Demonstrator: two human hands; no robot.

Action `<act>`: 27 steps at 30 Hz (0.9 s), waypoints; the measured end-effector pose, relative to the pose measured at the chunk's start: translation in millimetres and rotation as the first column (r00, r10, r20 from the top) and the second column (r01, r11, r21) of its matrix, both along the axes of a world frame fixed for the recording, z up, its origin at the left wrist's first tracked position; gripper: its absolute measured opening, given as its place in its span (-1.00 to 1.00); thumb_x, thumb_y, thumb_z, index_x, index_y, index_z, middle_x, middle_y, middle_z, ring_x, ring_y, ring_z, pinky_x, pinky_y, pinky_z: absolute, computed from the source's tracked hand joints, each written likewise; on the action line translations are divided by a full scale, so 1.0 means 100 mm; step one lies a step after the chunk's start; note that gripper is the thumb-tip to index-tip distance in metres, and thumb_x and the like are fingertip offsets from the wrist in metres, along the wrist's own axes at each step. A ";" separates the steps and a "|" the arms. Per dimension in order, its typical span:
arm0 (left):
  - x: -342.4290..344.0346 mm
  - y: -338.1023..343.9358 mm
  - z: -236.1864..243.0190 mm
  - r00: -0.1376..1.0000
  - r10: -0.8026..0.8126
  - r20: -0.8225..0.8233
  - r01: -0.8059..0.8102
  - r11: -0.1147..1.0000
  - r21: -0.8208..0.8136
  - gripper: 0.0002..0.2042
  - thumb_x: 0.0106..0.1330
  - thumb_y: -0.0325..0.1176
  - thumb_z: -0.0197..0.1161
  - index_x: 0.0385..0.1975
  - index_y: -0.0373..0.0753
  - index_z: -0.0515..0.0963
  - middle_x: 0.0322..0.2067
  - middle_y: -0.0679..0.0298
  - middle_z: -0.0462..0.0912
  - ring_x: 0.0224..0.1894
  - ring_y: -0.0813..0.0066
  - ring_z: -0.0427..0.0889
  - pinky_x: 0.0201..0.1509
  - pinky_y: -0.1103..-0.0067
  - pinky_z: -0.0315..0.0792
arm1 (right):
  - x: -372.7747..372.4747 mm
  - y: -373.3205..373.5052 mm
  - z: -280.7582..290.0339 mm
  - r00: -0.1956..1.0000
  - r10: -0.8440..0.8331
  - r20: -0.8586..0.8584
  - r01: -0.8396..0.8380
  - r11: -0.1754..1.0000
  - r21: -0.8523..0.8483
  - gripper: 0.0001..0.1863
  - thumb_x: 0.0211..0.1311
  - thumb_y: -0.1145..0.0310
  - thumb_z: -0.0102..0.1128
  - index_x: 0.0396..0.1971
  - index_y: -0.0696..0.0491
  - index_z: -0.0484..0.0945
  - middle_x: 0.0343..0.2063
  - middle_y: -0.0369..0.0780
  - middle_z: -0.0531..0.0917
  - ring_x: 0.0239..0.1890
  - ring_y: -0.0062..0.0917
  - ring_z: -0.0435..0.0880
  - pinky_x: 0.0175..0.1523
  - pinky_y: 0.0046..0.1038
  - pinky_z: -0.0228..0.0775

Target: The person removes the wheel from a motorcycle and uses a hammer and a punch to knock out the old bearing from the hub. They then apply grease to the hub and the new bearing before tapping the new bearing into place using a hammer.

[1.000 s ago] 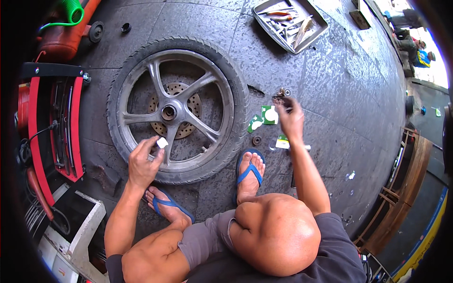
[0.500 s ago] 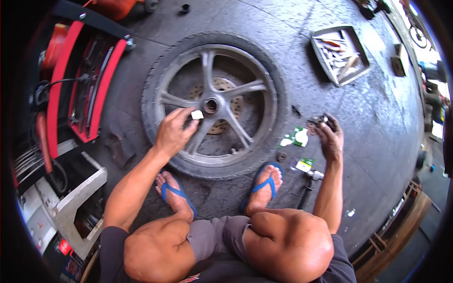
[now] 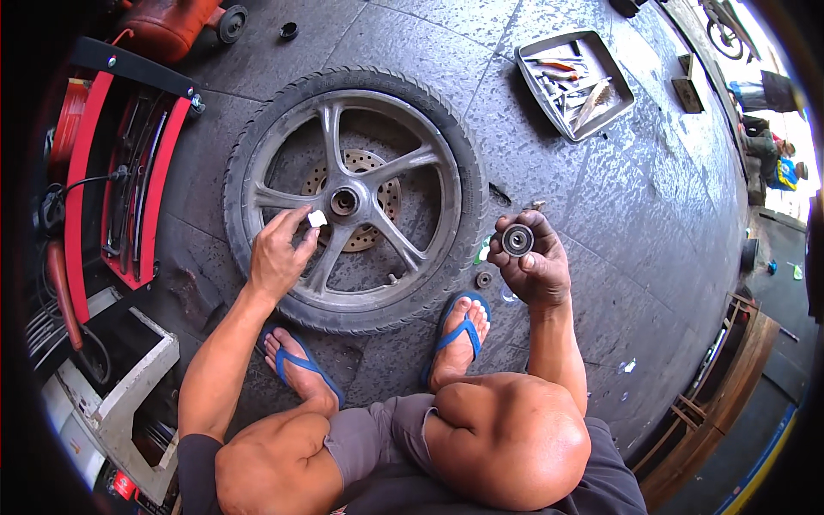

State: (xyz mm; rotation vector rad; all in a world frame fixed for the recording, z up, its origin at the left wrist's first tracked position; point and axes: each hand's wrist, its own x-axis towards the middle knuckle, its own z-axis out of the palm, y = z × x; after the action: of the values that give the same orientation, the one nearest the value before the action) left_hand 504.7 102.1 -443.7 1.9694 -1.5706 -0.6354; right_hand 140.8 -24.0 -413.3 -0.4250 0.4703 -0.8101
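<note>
A motorcycle wheel (image 3: 345, 202) with spokes, tyre and a drilled brake disc lies flat on the floor before me. Over its left side, my left hand (image 3: 279, 257) pinches a small white piece (image 3: 318, 219) between thumb and fingertips, beside the hub; its exact kind is unclear. My right hand (image 3: 542, 273), palm up and dirty with grease, holds a round bearing (image 3: 518, 240) on its fingers, the thumb at its lower edge. A small dark ring (image 3: 483, 280) lies on the floor between the tyre and my right foot. A green packet (image 3: 482, 251) is partly hidden by my right hand.
A metal tray (image 3: 575, 129) of tools stands at the far right. To the left are a red and black tool rack (image 3: 86, 189) and a pale frame (image 3: 142, 352). My feet in blue flip-flops (image 3: 466, 330) flank the tyre's near edge. A wooden bench (image 3: 730, 386) stands right.
My right hand has turned palm up and come inward, now showing the bearing. My left hand still pinches the white piece by the hub. The whole view has shifted.
</note>
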 end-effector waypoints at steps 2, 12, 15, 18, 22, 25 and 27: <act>0.02 0.02 -0.01 1.000 0.006 -0.024 -0.006 1.000 -0.002 -0.65 0.25 -0.41 0.34 0.02 -0.39 0.59 -0.09 -0.04 0.69 -0.05 -0.03 0.68 0.03 0.35 0.55 | 0.03 0.01 0.03 1.000 0.006 -0.002 -0.006 1.000 -0.003 -0.40 -0.02 0.60 0.50 0.09 0.10 0.50 0.05 0.04 0.60 -0.03 -0.17 0.70 0.09 -0.24 0.60; -0.04 0.02 0.00 0.999 -0.028 -0.016 0.028 1.000 0.001 -0.66 0.25 -0.42 0.33 0.01 -0.41 0.59 -0.10 -0.06 0.69 -0.05 -0.02 0.69 0.05 0.36 0.55 | 0.35 0.14 0.37 0.703 -0.202 -0.682 -0.229 0.844 -0.485 -0.47 0.02 0.71 0.31 0.06 0.17 0.49 -0.12 -0.29 0.51 -0.09 -0.67 0.58 -0.01 -0.59 0.47; -0.06 0.02 -0.01 0.999 -0.027 -0.027 0.027 1.000 0.004 -0.66 0.25 -0.42 0.33 0.00 -0.41 0.59 -0.11 -0.05 0.69 -0.06 -0.01 0.69 0.04 0.36 0.55 | 0.36 0.16 0.44 0.596 -0.293 -0.747 -0.327 0.762 -0.559 -0.47 0.00 0.67 0.35 0.05 0.18 0.50 -0.09 -0.29 0.48 -0.11 -0.67 0.57 -0.05 -0.59 0.47; -0.06 0.03 -0.01 1.000 -0.019 -0.018 0.019 1.000 0.022 -0.67 0.25 -0.43 0.34 0.00 -0.41 0.59 -0.12 -0.04 0.69 -0.08 0.00 0.70 0.02 0.36 0.55 | 0.36 0.20 0.46 0.655 -0.203 -0.728 -0.240 0.857 -0.455 -0.40 -0.03 0.73 0.31 0.11 0.17 0.45 0.00 -0.29 0.44 0.04 -0.64 0.49 0.13 -0.56 0.37; -0.06 0.03 -0.03 1.000 -0.019 -0.008 0.019 1.000 0.015 -0.67 0.24 -0.44 0.34 0.00 -0.41 0.59 -0.12 -0.03 0.69 -0.08 0.01 0.70 0.02 0.36 0.55 | 0.33 0.20 0.44 0.667 -0.252 -0.701 -0.263 0.801 -0.538 -0.39 -0.03 0.72 0.35 0.11 0.16 0.45 0.01 -0.28 0.43 0.07 -0.63 0.48 0.14 -0.56 0.37; -0.08 0.01 -0.03 1.000 -0.019 -0.019 0.019 1.000 0.016 -0.67 0.25 -0.44 0.34 0.00 -0.41 0.59 -0.12 -0.03 0.69 -0.09 0.02 0.70 0.02 0.36 0.55 | 0.33 0.22 0.46 0.680 -0.236 -0.694 -0.258 0.809 -0.528 -0.39 -0.02 0.71 0.36 0.11 0.15 0.45 0.03 -0.27 0.43 0.09 -0.61 0.47 0.15 -0.55 0.37; -0.09 -0.01 -0.03 0.999 -0.020 -0.025 0.020 1.000 0.010 -0.67 0.25 -0.44 0.34 0.00 -0.40 0.59 -0.13 -0.03 0.69 -0.09 0.02 0.70 0.01 0.36 0.55 | 0.32 0.22 0.47 0.688 -0.223 -0.691 -0.245 0.825 -0.509 -0.40 -0.02 0.71 0.37 0.11 0.15 0.46 0.04 -0.27 0.42 0.10 -0.60 0.47 0.15 -0.55 0.37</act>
State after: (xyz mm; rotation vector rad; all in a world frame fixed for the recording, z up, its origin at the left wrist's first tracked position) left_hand 495.2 101.0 -446.6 1.9480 -1.5771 -0.6753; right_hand 173.3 -2.4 -366.1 -1.3588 0.9778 -0.7333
